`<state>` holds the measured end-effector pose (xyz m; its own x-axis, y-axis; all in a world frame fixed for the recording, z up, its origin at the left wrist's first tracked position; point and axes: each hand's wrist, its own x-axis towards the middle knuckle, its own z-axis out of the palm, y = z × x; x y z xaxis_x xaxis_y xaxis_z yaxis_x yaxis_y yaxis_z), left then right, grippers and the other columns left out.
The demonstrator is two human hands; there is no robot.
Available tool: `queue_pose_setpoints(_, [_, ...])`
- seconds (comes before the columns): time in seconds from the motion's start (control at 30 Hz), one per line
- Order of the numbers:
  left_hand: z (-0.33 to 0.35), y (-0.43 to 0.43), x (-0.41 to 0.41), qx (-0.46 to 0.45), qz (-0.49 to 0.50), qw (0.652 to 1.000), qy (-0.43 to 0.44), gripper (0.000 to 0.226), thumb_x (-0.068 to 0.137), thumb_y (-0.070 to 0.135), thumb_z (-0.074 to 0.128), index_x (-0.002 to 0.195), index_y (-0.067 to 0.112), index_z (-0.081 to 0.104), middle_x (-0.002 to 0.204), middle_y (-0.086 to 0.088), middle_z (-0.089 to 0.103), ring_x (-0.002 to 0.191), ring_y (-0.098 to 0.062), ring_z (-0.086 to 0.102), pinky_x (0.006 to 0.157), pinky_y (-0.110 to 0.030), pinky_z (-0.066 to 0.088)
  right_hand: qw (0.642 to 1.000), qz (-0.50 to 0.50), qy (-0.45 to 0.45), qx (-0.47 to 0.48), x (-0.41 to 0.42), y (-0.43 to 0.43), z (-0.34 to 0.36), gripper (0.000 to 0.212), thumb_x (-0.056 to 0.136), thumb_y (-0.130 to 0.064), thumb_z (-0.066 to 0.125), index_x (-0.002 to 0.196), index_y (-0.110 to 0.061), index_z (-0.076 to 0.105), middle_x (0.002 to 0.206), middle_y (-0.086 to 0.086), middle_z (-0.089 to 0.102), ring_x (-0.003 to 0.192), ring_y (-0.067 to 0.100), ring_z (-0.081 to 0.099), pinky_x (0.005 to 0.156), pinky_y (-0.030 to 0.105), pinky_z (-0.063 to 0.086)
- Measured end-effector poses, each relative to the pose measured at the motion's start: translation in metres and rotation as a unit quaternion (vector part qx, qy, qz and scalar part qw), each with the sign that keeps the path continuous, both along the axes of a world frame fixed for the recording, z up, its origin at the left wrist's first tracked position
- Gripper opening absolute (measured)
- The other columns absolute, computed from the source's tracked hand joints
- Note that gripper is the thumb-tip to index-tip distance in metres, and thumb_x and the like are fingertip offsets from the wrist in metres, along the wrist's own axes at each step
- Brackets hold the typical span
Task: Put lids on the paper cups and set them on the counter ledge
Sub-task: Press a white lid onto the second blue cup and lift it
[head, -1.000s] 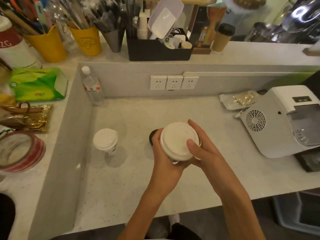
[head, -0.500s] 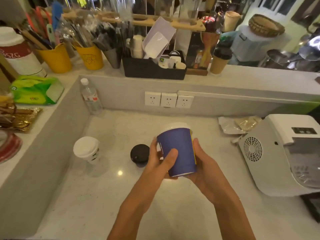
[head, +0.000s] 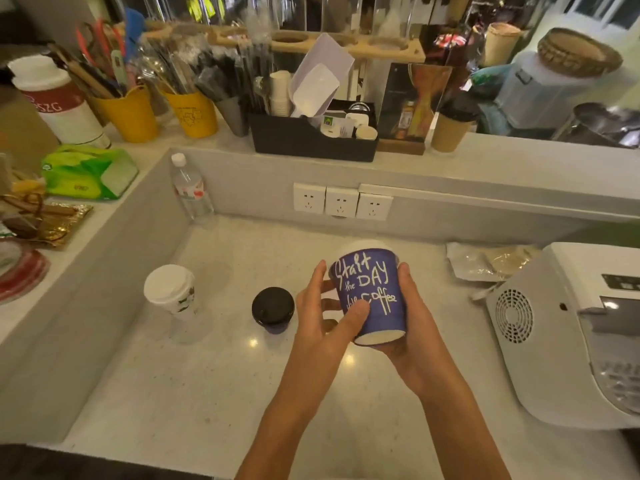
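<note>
Both hands clamped on the blue cup [head: 372, 292], held up over the counter [head: 194, 393] w/ its white lid [head: 363, 244] on and tipped away, base facing the cam. Left hand [head: 322, 313] wraps the left side, thumb across the print; right hand [head: 412, 327] cups the right side + underneath. Two more lidded cups sit on the counter to the left: black-lid cup [head: 273, 309] just beside the left hand, white cup [head: 171, 292] further left near the wall. Brown cup [head: 450, 124] w/ black lid already up on the ledge [head: 502, 164], beside a black organizer [head: 311, 140]. White machine [head: 568, 334] at right.
</note>
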<state>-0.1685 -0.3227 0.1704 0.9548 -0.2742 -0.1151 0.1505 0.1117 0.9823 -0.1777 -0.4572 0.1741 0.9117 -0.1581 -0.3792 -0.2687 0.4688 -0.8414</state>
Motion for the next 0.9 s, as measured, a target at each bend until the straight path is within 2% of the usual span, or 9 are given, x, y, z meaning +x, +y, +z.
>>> queue_pose_setpoints(0.2, [0.004, -0.009, 0.014, 0.024, 0.013, 1.000, 0.005, 0.077, 0.071, 0.053, 0.065, 0.140, 0.046, 0.031, 0.124, 0.022, 0.050, 0.096, 0.020, 0.057, 0.062, -0.005, 0.052, 1.000, -0.002, -0.020, 0.002, 0.010, -0.007, 0.003, 0.049, 0.082, -0.063, 0.044, 0.092, -0.031, 0.080, 0.095, 0.004, 0.081, 0.079, 0.023, 0.078, 0.056, 0.034, 0.061])
queue_pose_setpoints(0.3, [0.001, -0.007, 0.014, -0.003, -0.005, 1.000, 0.031, 0.078, 0.074, 0.049, 0.066, 0.143, 0.046, 0.029, 0.132, 0.019, 0.051, 0.101, 0.017, 0.058, 0.068, -0.006, 0.053, 0.998, -0.005, -0.019, -0.056, 0.010, -0.001, 0.008, 0.057, 0.080, -0.066, 0.045, 0.114, -0.026, 0.068, 0.105, 0.005, 0.078, 0.084, 0.022, 0.078, 0.059, 0.031, 0.062])
queue_pose_setpoints(0.4, [-0.007, -0.001, 0.012, -0.012, -0.044, 0.998, 0.038, 0.078, 0.086, 0.025, 0.072, 0.147, 0.040, 0.027, 0.138, 0.008, 0.054, 0.117, -0.004, 0.061, 0.088, -0.021, 0.057, 0.965, 0.000, -0.075, -0.253, 0.011, 0.011, 0.004, 0.056, 0.077, -0.062, 0.056, 0.129, -0.047, 0.043, 0.128, -0.010, 0.061, 0.102, 0.011, 0.068, 0.067, 0.019, 0.061])
queue_pose_setpoints(0.47, [-0.010, 0.008, 0.011, 0.011, -0.005, 1.000, -0.001, 0.084, 0.085, 0.010, 0.074, 0.145, 0.040, 0.025, 0.143, 0.007, 0.048, 0.128, -0.019, 0.054, 0.099, -0.039, 0.054, 0.952, 0.062, -0.145, -0.262, 0.010, 0.018, -0.002, 0.059, 0.082, -0.049, 0.069, 0.130, -0.060, 0.036, 0.132, -0.026, 0.052, 0.117, 0.004, 0.058, 0.079, 0.017, 0.057])
queue_pose_setpoints(0.57, [-0.010, 0.025, 0.013, 0.061, 0.075, 0.992, -0.082, 0.095, 0.076, 0.002, 0.079, 0.136, 0.049, 0.022, 0.145, 0.014, 0.038, 0.137, -0.012, 0.040, 0.109, -0.045, 0.045, 0.930, 0.170, -0.211, -0.248, 0.009, 0.022, -0.009, 0.079, 0.089, -0.017, 0.072, 0.143, -0.053, 0.027, 0.148, -0.030, 0.037, 0.139, -0.003, 0.036, 0.111, 0.029, 0.036])
queue_pose_setpoints(0.67, [-0.004, 0.037, 0.016, 0.108, 0.101, 0.977, -0.154, 0.104, 0.073, 0.001, 0.082, 0.131, 0.059, 0.018, 0.139, 0.026, 0.035, 0.134, -0.008, 0.041, 0.104, -0.045, 0.050, 0.922, 0.195, -0.220, -0.251, 0.012, 0.036, -0.012, 0.099, 0.082, -0.018, 0.079, 0.148, -0.053, 0.014, 0.152, -0.031, 0.028, 0.141, -0.007, 0.029, 0.112, 0.028, 0.033])
queue_pose_setpoints(0.77, [0.002, 0.047, 0.023, 0.153, 0.076, 0.963, -0.208, 0.102, 0.069, 0.019, 0.088, 0.125, 0.070, 0.019, 0.134, 0.035, 0.035, 0.130, -0.008, 0.043, 0.103, -0.036, 0.051, 0.961, 0.095, -0.170, -0.195, 0.018, 0.053, -0.009, 0.098, 0.064, -0.041, 0.088, 0.141, -0.057, 0.030, 0.137, -0.031, 0.050, 0.126, -0.007, 0.050, 0.090, 0.015, 0.051])
queue_pose_setpoints(0.83, [0.009, 0.058, 0.028, 0.204, 0.025, 0.956, -0.210, 0.096, 0.067, 0.041, 0.082, 0.129, 0.070, 0.014, 0.127, 0.041, 0.025, 0.128, -0.002, 0.038, 0.102, -0.025, 0.048, 0.984, 0.042, -0.115, -0.128, 0.022, 0.060, -0.003, 0.067, 0.060, -0.062, 0.082, 0.122, -0.054, 0.058, 0.125, -0.015, 0.068, 0.113, 0.007, 0.067, 0.077, 0.020, 0.058])
queue_pose_setpoints(0.9, [0.014, 0.069, 0.029, 0.181, -0.033, 0.971, -0.154, 0.080, 0.072, 0.053, 0.068, 0.133, 0.063, 0.017, 0.126, 0.034, 0.022, 0.126, -0.002, 0.041, 0.096, -0.014, 0.050, 0.998, 0.027, -0.050, -0.039, 0.026, 0.066, 0.001, 0.050, 0.066, -0.071, 0.070, 0.106, -0.042, 0.074, 0.114, 0.000, 0.076, 0.102, 0.019, 0.074, 0.071, 0.026, 0.060])
